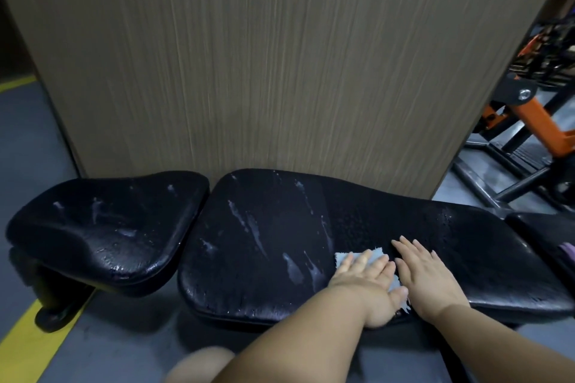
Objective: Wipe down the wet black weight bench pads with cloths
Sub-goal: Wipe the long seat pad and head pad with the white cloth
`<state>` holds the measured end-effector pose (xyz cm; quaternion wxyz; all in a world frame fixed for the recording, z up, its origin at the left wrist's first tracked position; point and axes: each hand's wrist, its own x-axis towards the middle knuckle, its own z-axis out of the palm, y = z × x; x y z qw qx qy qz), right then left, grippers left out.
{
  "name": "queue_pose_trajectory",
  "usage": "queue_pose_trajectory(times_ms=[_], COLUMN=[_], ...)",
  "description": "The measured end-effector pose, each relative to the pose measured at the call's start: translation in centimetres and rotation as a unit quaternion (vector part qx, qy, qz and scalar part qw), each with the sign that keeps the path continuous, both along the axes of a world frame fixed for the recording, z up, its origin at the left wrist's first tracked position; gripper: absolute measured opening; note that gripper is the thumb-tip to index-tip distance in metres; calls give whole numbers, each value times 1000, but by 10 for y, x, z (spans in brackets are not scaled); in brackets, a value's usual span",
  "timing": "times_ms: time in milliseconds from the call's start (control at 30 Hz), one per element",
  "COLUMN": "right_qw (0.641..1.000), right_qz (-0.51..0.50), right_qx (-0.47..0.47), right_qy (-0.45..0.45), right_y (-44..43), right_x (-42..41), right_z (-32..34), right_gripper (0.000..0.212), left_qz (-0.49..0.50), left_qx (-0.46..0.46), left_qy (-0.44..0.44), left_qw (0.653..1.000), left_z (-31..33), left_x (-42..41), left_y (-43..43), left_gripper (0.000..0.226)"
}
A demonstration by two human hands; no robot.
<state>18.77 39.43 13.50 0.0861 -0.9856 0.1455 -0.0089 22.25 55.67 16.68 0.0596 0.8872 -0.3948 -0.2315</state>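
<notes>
Wet black pad (264, 242), lower centre: left grip (364, 277) presses blue cloth (342, 258), right grip (431, 281) rests beside, both flat, released.

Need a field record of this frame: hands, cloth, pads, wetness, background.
left hand: flat, pressing light blue cloth onto long black bench pad
right hand: flat on the same pad, beside the cloth, holding nothing
cloth cover: mostly hidden under left hand
wetness: whitish streaks on long pad left of cloth
short black seat pad: left, across a gap, streaked, untouched
background: wood-grain panel; orange-and-black gym machine at right
</notes>
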Motion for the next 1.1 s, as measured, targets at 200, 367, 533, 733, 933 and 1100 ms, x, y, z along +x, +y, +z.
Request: queue_pose_trajectory(times_ms=[200,367,533,733,933,1100], right_qw=[1000,1000,999,988,961,944], right_qz=[6,-1,-17,-9,59,104], right_qx=[4,13,46,156,253,281], right_qy=[-12,-17,-2,-15,-95,-136], right_y=[-4,-7,-2,22,65,81], right_x=[4,6,10,20,16,-1], right_z=[0,1,6,33,42,36], right_gripper=[47,47,46,39,30,26], left_qz=[10,24,36,61,81,105], left_qx=[-5,-8,7,10,-24,-93], left_qy=[1,-9,0,-2,-2,-34], left_qw=[1000,1000,999,998,996,990], left_z=[-1,-2,1,3,2,2], left_x=[12,9,-1,-17,-27,-37], left_y=[-6,-4,13,40,55,70], left_gripper=[61,62,61,59,58,58])
